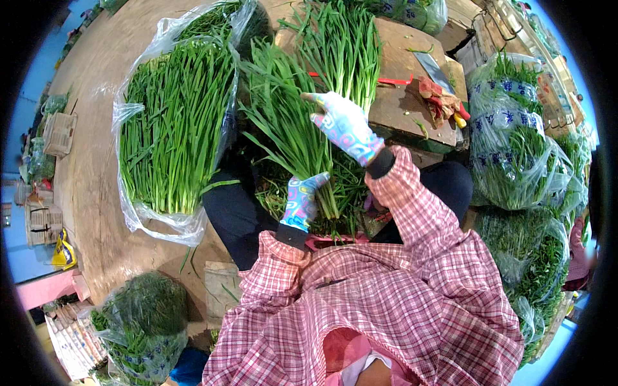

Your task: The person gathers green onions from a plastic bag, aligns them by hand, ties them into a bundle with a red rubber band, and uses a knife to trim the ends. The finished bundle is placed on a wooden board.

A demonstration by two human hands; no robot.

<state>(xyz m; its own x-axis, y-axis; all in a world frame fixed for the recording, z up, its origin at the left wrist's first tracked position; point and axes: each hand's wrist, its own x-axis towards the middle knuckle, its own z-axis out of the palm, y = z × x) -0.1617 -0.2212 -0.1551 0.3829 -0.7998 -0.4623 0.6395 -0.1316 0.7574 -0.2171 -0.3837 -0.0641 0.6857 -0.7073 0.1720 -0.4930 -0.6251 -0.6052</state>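
My left hand (305, 200), in a patterned glove, is closed around the lower stalks of a bunch of leafy green vegetables (294, 130), likely garlic chives or garlic greens. The leaves fan up and to the left. Just right of that bunch, my gloved right hand (340, 120) has its index finger and thumb apart; whether it touches the leaves I cannot tell. Behind it, another bunch of long greens (345, 53) with pale stalks lies on a low wooden board (396, 111). To the left, an open clear plastic bag (174, 231) holds neatly stacked greens (178, 125).
A knife (433, 70) and a crumpled reddish cloth or glove (437, 99) lie on the board's right side. Wrapped bundles of greens (507, 135) stack up at the right. Another bagged bundle (145, 323) sits at lower left. Loose leaves cover the ground between my legs.
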